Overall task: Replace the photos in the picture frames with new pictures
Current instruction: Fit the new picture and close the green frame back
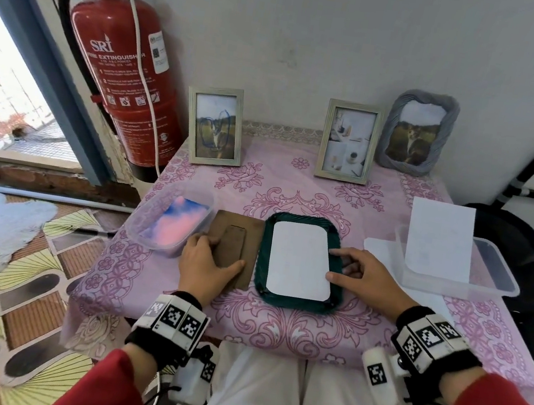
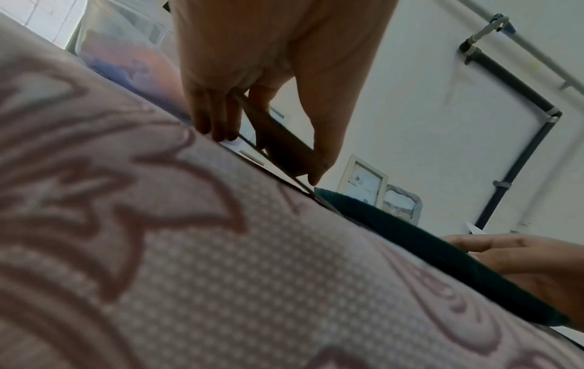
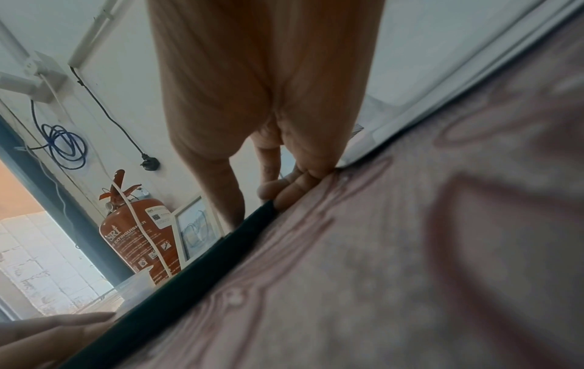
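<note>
While my left hand pinches the backing, lying just left of the frame, my right hand rests open on the frame's right edge.

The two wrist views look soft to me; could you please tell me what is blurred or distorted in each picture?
Left wrist view: the pink patterned tablecloth close to the lens is blurred, and the left hand is backlit. Right wrist view: the near cloth smears, while the red fire extinguisher stays readable. Head view: sharp, though wide-angle distortion bends the edges.
</note>
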A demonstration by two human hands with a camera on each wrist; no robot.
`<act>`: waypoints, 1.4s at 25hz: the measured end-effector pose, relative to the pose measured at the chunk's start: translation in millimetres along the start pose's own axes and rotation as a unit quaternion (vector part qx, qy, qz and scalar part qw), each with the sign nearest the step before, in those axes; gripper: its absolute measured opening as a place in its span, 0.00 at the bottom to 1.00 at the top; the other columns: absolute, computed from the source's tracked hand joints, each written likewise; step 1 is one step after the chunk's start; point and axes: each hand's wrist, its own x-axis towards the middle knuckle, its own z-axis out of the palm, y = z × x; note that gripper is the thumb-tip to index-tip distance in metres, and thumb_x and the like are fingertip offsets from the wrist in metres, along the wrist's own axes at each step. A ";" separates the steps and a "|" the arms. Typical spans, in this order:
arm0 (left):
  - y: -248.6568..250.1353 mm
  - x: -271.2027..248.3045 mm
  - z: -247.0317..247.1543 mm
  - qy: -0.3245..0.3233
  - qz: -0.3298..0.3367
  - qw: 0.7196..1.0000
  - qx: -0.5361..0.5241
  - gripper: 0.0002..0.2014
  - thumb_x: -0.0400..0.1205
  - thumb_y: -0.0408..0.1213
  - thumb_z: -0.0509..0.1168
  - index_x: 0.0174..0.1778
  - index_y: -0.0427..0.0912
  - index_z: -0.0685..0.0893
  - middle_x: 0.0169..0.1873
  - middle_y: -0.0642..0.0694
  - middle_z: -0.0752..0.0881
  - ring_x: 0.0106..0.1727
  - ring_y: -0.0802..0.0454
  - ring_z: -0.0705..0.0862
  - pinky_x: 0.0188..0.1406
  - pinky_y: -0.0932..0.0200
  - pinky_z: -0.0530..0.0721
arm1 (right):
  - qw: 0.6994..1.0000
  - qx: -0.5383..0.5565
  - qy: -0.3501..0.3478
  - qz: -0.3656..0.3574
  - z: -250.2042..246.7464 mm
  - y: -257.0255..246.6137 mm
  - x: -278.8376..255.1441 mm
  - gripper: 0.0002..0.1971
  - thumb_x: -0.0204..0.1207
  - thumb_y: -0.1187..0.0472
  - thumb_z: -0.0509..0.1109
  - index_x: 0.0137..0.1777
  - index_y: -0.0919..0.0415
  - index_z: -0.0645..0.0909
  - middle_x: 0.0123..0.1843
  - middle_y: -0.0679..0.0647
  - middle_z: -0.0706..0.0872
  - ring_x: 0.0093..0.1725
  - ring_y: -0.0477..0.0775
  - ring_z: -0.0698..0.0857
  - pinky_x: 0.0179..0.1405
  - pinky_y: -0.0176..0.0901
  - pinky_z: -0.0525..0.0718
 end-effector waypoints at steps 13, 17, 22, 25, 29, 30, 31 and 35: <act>25.6 15.0 -30.5 0.019 0.000 0.994 -0.108 0.19 0.80 0.27 0.64 0.67 0.36 0.77 0.56 0.37 0.84 0.50 0.47 0.81 0.60 0.48 0.81 | 1.000 0.014 0.001 0.002 -1.0 -3.1 -2.8 0.20 0.73 0.64 0.74 0.65 0.57 0.80 0.50 0.55 0.74 0.44 0.43 0.76 0.46 0.20 0.77; 32.5 20.9 -41.0 0.043 0.022 0.990 -0.129 0.18 0.80 0.28 0.64 0.67 0.40 0.79 0.54 0.43 0.84 0.42 0.51 0.81 0.46 0.56 0.79 | 1.000 0.013 0.000 0.002 -0.6 -5.3 -3.8 0.20 0.74 0.65 0.73 0.66 0.59 0.79 0.49 0.54 0.74 0.42 0.42 0.75 0.46 0.26 0.77; 42.3 16.4 -35.1 0.018 0.023 0.970 -0.242 0.17 0.79 0.28 0.66 0.64 0.42 0.81 0.47 0.46 0.84 0.44 0.49 0.83 0.46 0.55 0.83 | 1.000 0.026 -0.004 0.000 -1.6 -6.1 -5.3 0.23 0.75 0.65 0.72 0.69 0.58 0.76 0.52 0.55 0.73 0.43 0.43 0.74 0.46 0.26 0.77; 45.7 10.9 -14.2 -0.033 0.007 0.957 -0.288 0.16 0.78 0.27 0.67 0.62 0.40 0.81 0.47 0.43 0.85 0.44 0.48 0.83 0.43 0.59 0.84 | 0.999 0.032 -0.002 0.004 -0.8 -6.2 -5.1 0.24 0.75 0.65 0.72 0.71 0.57 0.75 0.52 0.55 0.73 0.42 0.43 0.74 0.45 0.24 0.77; 50.5 3.4 16.7 -0.083 -0.028 0.945 -0.316 0.16 0.78 0.25 0.67 0.62 0.35 0.81 0.45 0.41 0.84 0.47 0.43 0.83 0.49 0.50 0.85 | 0.999 0.033 0.004 0.010 -0.3 -5.6 -4.3 0.24 0.75 0.66 0.72 0.71 0.58 0.75 0.52 0.56 0.73 0.42 0.42 0.74 0.45 0.26 0.77; 51.7 2.5 22.7 -0.090 -0.034 0.944 -0.316 0.16 0.78 0.25 0.67 0.63 0.34 0.81 0.45 0.40 0.84 0.47 0.43 0.83 0.50 0.49 0.86 | 0.999 0.034 0.005 0.010 -0.2 -5.5 -4.1 0.24 0.75 0.66 0.72 0.71 0.58 0.75 0.52 0.56 0.73 0.43 0.43 0.74 0.45 0.26 0.77; 52.6 2.0 28.0 -0.095 -0.038 0.944 -0.315 0.17 0.78 0.25 0.67 0.63 0.34 0.81 0.45 0.40 0.84 0.47 0.43 0.83 0.48 0.51 0.86 | 0.999 0.035 0.006 0.011 -0.2 -5.3 -4.1 0.23 0.75 0.66 0.72 0.70 0.58 0.75 0.52 0.56 0.73 0.43 0.43 0.74 0.45 0.25 0.77; 54.6 2.0 39.8 -0.097 -0.034 0.946 -0.306 0.16 0.78 0.25 0.67 0.63 0.35 0.81 0.43 0.43 0.83 0.43 0.47 0.81 0.37 0.64 0.81 | 0.999 0.032 0.010 0.011 0.3 -5.4 -3.9 0.23 0.75 0.66 0.72 0.70 0.58 0.75 0.52 0.56 0.73 0.43 0.43 0.74 0.45 0.21 0.76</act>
